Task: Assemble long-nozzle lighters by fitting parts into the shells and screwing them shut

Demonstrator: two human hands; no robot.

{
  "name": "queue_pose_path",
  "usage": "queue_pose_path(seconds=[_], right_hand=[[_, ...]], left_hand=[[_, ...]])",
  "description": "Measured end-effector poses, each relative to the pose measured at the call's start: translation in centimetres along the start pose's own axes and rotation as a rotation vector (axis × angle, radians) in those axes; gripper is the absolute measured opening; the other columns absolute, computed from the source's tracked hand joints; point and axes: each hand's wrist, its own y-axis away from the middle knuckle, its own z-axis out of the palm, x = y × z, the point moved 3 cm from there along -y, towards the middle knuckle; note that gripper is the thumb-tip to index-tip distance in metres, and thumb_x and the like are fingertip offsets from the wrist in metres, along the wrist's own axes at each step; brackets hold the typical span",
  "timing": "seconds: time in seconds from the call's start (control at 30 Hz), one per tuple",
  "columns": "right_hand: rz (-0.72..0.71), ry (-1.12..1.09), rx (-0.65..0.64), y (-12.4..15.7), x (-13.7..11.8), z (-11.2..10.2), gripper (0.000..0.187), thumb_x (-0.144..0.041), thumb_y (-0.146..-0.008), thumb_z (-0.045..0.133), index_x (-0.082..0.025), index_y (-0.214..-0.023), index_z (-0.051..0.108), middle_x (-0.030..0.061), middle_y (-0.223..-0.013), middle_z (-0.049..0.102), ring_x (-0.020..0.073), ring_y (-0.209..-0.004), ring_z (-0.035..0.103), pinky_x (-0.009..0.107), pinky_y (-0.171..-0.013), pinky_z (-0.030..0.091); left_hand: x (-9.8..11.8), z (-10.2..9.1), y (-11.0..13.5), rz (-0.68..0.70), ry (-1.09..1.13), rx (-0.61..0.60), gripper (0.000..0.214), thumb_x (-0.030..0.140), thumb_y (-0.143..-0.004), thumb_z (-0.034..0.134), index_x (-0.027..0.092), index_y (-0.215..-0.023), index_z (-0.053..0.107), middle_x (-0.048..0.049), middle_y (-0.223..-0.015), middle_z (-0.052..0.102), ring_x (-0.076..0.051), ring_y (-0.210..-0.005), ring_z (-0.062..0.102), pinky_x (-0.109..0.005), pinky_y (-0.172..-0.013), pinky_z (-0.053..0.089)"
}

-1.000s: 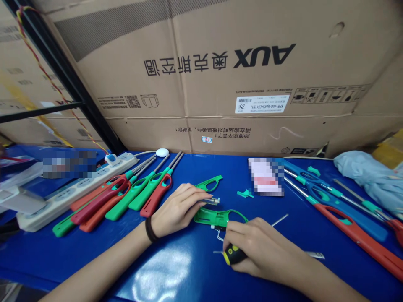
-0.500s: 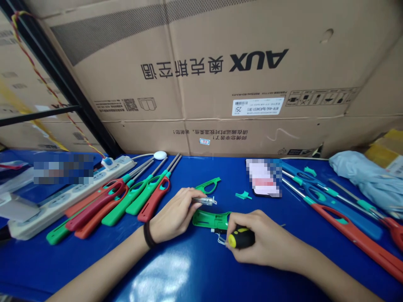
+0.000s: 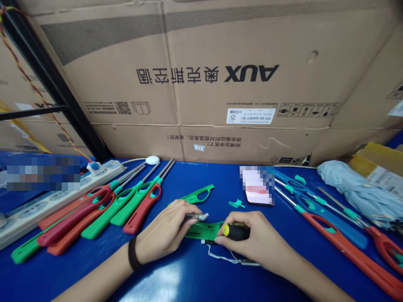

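My left hand (image 3: 166, 228) pinches a small clear fuel tank (image 3: 200, 217) with a whitish end, held above the left part of a green lighter shell half (image 3: 204, 231). In my right hand (image 3: 260, 241) is a screwdriver (image 3: 237, 232) with a black and yellow handle; its shaft is hidden. The right thumb and fingertips are at the shell's right end. White wires (image 3: 217, 255) loop out below the shell, near a small black part and a metal rod (image 3: 250, 263). Behind lie the other green shell half (image 3: 200, 195) and a teal trigger piece (image 3: 236, 204).
Red and green long-necked lighters (image 3: 116, 209) lie at left beside a white power strip (image 3: 59, 197). A phone (image 3: 256, 186) lies behind my right hand. Blue and red lighters (image 3: 346, 241) and a grey plastic bag (image 3: 355, 184) are at right. A large cardboard box (image 3: 189, 42) stands behind.
The camera view has shifted, so most things sit farther left and lower. The fuel tank has come closer to the shell half. More of the white wires and the metal rod shows.
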Motion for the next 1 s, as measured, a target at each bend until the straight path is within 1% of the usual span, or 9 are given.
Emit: queue_pose_path(seconds=[0.07,0.23,0.4,0.47,0.57,0.67,0.73,0.83,1.0], right_hand=[[0.004,0.0,0.006,0.0,-0.1,0.0,0.017,-0.035,-0.072,0.068,-0.018,-0.071,0.067,-0.0031,-0.06,0.057,0.0118,-0.056,0.048,0.022,-0.051,0.035],[0.023,-0.019,0.013,-0.2,-0.2,0.0,0.016,-0.036,-0.075,0.066,-0.02,-0.074,0.069,-0.0056,-0.053,0.051,0.0097,-0.049,0.043,0.021,-0.048,0.033],[-0.017,0.015,-0.019,0.0,0.1,0.3,0.013,-0.031,-0.071,0.069,-0.022,-0.081,0.072,-0.004,-0.065,0.063,0.0118,-0.059,0.051,0.021,-0.054,0.036],[-0.021,0.032,-0.043,0.3,0.0,0.4,0.012,-0.028,-0.072,0.068,-0.022,-0.082,0.071,-0.0045,-0.063,0.063,0.0116,-0.057,0.052,0.021,-0.052,0.036],[-0.098,0.074,-0.063,0.8,-0.6,0.5,0.008,-0.028,-0.074,0.067,-0.023,-0.081,0.069,-0.0047,-0.065,0.065,0.0117,-0.059,0.057,0.021,-0.054,0.039],[-0.226,0.131,-0.065,1.1,-1.2,0.7,0.009,-0.029,-0.074,0.071,-0.024,-0.081,0.069,-0.0033,-0.081,0.07,0.0133,-0.072,0.063,0.022,-0.066,0.043],[-0.232,0.202,-0.024,1.2,-1.3,0.9,0.011,-0.032,-0.075,0.071,-0.023,-0.081,0.067,-0.002,-0.083,0.069,0.0146,-0.073,0.063,0.023,-0.067,0.043],[-0.195,0.31,0.018,1.3,-1.0,1.2,0.011,-0.032,-0.077,0.067,-0.021,-0.074,0.065,-0.0007,-0.077,0.066,0.0155,-0.067,0.062,0.024,-0.062,0.041],[-0.216,0.265,-0.008,1.2,-1.0,1.5,0.006,-0.022,-0.076,0.061,-0.021,-0.071,0.065,-0.0006,-0.076,0.065,0.0135,-0.065,0.06,0.023,-0.061,0.041]], left_hand=[[0.0,-0.1,0.1,-0.01,-0.027,0.008,0.018,0.016,-0.096,0.038,0.019,-0.111,0.048,-0.0065,-0.098,0.063,-0.018,-0.089,0.059,-0.033,-0.085,0.046],[0.6,-0.1,0.0,0.036,-0.091,-0.089,0.028,0.019,-0.098,0.033,0.02,-0.122,0.048,-0.0067,-0.099,0.062,-0.02,-0.091,0.056,-0.033,-0.086,0.044],[0.5,0.2,-0.2,0.032,-0.062,-0.107,0.022,0.018,-0.098,0.033,0.018,-0.109,0.052,-0.0064,-0.098,0.063,-0.019,-0.087,0.055,-0.031,-0.083,0.043],[0.3,0.2,-0.2,0.014,-0.054,-0.112,0.022,0.018,-0.098,0.032,0.018,-0.106,0.052,-0.0067,-0.097,0.063,-0.019,-0.087,0.055,-0.032,-0.083,0.043],[0.2,0.0,-0.2,0.008,-0.053,-0.104,0.022,0.017,-0.097,0.032,0.017,-0.105,0.052,-0.007,-0.097,0.063,-0.019,-0.088,0.056,-0.033,-0.085,0.043],[0.2,-0.1,-0.2,0.011,-0.055,-0.091,0.021,0.018,-0.098,0.032,0.017,-0.106,0.052,-0.0069,-0.098,0.062,-0.019,-0.089,0.055,-0.034,-0.087,0.042],[0.2,0.0,-0.2,0.011,-0.056,-0.091,0.021,0.018,-0.098,0.032,0.017,-0.107,0.051,-0.0069,-0.098,0.062,-0.019,-0.09,0.055,-0.034,-0.088,0.041],[0.1,0.0,-0.2,0.005,-0.045,-0.084,0.021,0.019,-0.099,0.03,0.017,-0.107,0.05,-0.0071,-0.098,0.061,-0.019,-0.089,0.054,-0.033,-0.086,0.041],[0.0,0.0,-0.1,0.0,-0.006,-0.047,0.022,0.024,-0.101,0.03,0.017,-0.106,0.05,-0.0067,-0.095,0.061,-0.018,-0.084,0.054,-0.031,-0.079,0.042]])
